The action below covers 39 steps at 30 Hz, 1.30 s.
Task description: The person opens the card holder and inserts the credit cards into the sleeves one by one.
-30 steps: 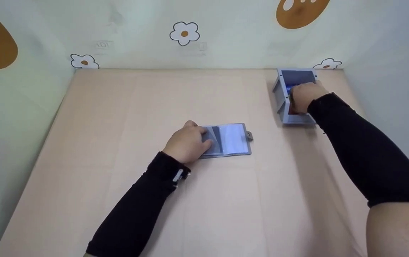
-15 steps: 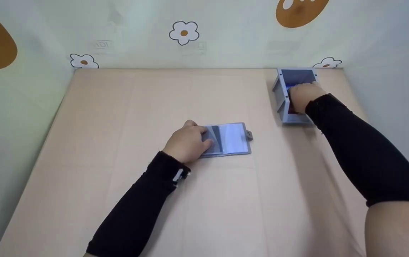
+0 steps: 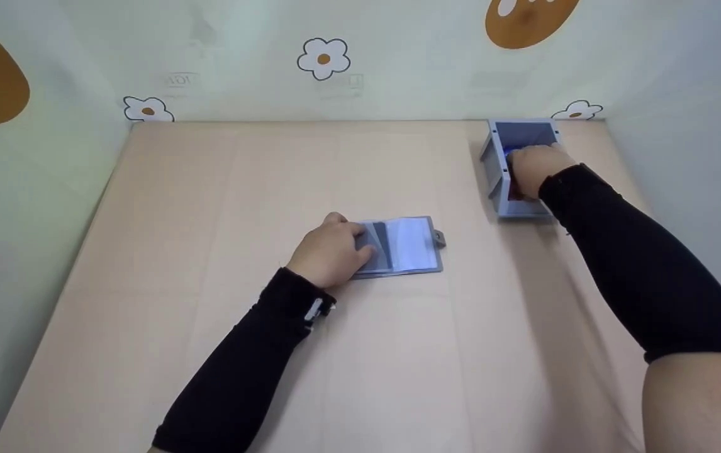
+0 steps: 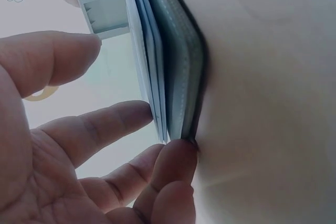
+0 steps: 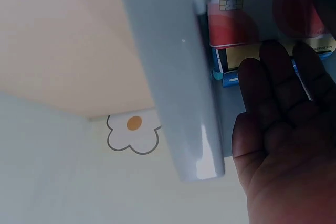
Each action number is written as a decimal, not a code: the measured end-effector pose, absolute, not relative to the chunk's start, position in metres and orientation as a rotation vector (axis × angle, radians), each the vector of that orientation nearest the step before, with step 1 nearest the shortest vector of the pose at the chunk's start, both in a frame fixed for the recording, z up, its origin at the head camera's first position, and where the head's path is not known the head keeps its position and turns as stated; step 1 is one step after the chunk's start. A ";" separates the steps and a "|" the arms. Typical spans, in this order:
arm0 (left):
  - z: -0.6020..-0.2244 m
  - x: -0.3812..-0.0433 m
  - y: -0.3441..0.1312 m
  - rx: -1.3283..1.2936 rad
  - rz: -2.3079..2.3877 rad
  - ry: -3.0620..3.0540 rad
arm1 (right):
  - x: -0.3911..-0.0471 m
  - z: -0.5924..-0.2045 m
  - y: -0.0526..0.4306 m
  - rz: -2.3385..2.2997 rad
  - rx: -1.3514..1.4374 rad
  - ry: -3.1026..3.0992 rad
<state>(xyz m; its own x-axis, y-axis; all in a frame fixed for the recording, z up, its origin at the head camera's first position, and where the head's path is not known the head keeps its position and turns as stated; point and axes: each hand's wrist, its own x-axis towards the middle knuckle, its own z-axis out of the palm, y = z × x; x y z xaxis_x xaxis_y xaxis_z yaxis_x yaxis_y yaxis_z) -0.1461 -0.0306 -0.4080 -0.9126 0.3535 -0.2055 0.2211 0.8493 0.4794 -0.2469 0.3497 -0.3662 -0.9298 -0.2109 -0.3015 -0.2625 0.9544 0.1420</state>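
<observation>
A small grey card holder [image 3: 416, 245] lies spread on the table in the head view, its clear sleeves showing and a snap tab at its right edge. My left hand [image 3: 328, 253] rests on its left part. In the left wrist view fingertips [image 4: 143, 111] touch the edges of the sleeves and cover. My right hand [image 3: 540, 168] reaches down into a grey plastic bin [image 3: 527, 211] at the back right. Inside, fingers [image 5: 275, 59] reach the edges of stacked cards: a red and grey chip card [image 5: 233, 27], a gold card [image 5: 244, 53] and blue ones. The right thumb is mostly hidden.
The bin's thick rim [image 5: 170, 77] stands beside the right hand in the right wrist view. A pale cloth covers the table [image 3: 241, 189]. Walls with a flower print [image 3: 324, 59] rise along the back and both sides.
My right hand has shifted slightly left inside the bin and stayed there. The left hand and the card holder have not visibly moved.
</observation>
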 end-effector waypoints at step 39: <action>-0.409 -0.145 -0.029 0.417 0.658 2.748 | -0.248 -0.365 0.349 0.187 -0.324 2.824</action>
<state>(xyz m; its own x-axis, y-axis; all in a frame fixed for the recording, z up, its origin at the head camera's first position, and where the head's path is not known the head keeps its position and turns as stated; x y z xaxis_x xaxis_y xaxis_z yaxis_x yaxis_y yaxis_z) -0.1455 -0.0291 -0.4094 -0.9179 0.3397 -0.2049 0.2101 0.8544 0.4752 -0.2479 0.3492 -0.3650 -0.9321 -0.2016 -0.3008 -0.2394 0.9663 0.0943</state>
